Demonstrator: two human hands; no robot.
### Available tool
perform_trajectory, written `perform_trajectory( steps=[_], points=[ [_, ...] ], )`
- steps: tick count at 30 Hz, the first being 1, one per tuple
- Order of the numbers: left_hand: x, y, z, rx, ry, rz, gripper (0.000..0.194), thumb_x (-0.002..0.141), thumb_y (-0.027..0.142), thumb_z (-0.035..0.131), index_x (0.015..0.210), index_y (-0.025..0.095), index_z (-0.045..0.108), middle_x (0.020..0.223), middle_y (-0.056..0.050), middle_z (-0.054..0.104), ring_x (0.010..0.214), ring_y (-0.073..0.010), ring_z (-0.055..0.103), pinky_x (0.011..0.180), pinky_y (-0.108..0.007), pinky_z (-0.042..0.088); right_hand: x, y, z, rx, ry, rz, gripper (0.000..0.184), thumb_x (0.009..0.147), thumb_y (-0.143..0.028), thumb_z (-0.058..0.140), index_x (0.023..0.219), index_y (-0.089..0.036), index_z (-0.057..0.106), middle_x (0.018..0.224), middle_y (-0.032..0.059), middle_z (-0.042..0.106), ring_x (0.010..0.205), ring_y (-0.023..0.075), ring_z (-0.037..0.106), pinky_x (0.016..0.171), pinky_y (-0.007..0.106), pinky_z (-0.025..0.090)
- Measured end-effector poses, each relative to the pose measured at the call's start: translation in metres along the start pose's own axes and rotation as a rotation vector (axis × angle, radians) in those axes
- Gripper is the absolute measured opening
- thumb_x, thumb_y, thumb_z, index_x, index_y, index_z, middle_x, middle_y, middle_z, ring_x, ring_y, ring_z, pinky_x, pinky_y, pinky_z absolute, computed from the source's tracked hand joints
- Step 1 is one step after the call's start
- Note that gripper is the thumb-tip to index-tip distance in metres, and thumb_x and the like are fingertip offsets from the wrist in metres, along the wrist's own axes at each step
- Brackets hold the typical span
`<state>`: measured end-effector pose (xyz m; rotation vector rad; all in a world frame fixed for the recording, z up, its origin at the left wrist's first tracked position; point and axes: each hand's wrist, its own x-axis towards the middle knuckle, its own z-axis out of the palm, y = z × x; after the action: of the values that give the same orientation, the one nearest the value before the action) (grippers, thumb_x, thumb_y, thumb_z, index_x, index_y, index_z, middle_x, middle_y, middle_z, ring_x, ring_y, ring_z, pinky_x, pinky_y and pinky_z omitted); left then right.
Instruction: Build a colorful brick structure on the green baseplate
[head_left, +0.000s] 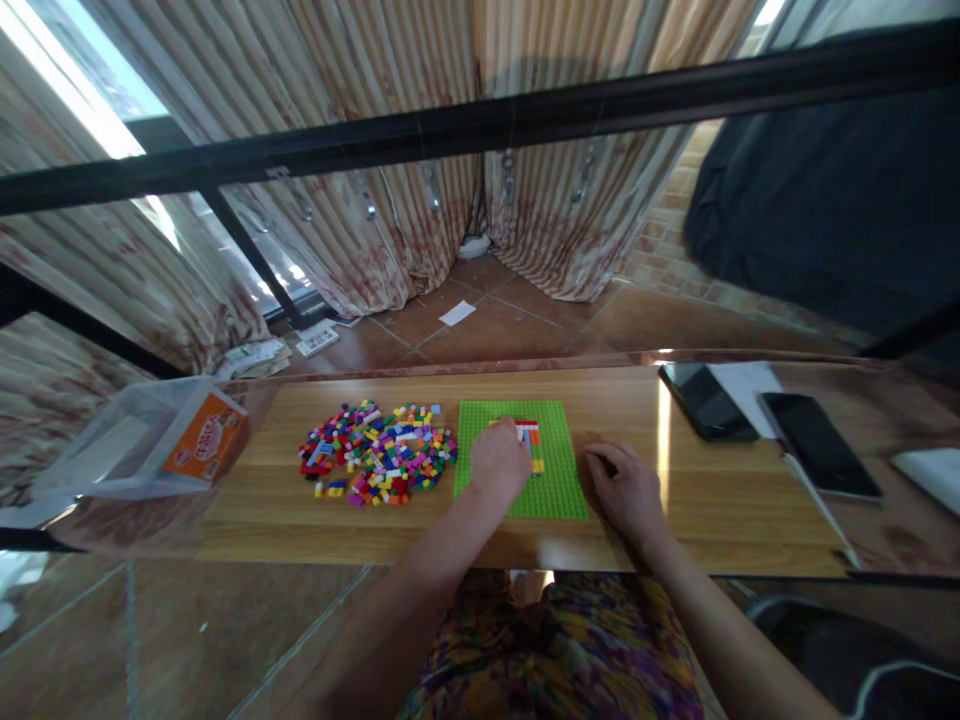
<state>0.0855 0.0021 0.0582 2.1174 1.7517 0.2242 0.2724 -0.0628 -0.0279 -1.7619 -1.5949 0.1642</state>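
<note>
My left hand is over the green studded baseplate, its fingers bent down and closed at a small group of toy bricks standing on the plate. The visible bricks are red, white, orange and yellow. My fingers and knuckles cover part of the group, and whatever they pinch is hidden. Just right of the plate, my right hand rests on the wooden board with its fingers loosely curled in. A small dark gap shows between thumb and forefinger, and no object is visible there.
A heap of mixed loose bricks lies left of the baseplate. Farther left stands a clear plastic box with an orange label. Two dark phones and a white paper lie at the right. A black rail crosses beyond the table.
</note>
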Motion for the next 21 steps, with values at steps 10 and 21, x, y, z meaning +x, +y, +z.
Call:
perform_trajectory(
  steps=[10,21],
  points=[
    [0.008,-0.009,0.008,-0.224,-0.001,0.000,0.015,0.085,0.026,0.058,0.092,0.016,0.067,0.087,-0.009,0.072,0.081,-0.0198,0.066,0.075,-0.030,0.047,0.000,0.000,0.000,-0.004,0.005,-0.001,0.024,0.090,-0.032,0.048,0.090,-0.020,0.069,0.090,0.0077,0.068,0.082,0.0212,0.063,0.075,0.035,0.049],
    [0.006,-0.016,0.009,-0.308,0.039,0.025,0.012,0.083,0.021,0.059,0.089,0.016,0.068,0.081,-0.005,0.072,0.075,-0.0168,0.064,0.072,-0.028,0.046,0.000,-0.003,-0.003,0.014,0.005,-0.010,0.023,0.091,-0.031,0.048,0.089,-0.020,0.068,0.091,0.0076,0.067,0.082,0.0204,0.062,0.075,0.034,0.049]
  ],
)
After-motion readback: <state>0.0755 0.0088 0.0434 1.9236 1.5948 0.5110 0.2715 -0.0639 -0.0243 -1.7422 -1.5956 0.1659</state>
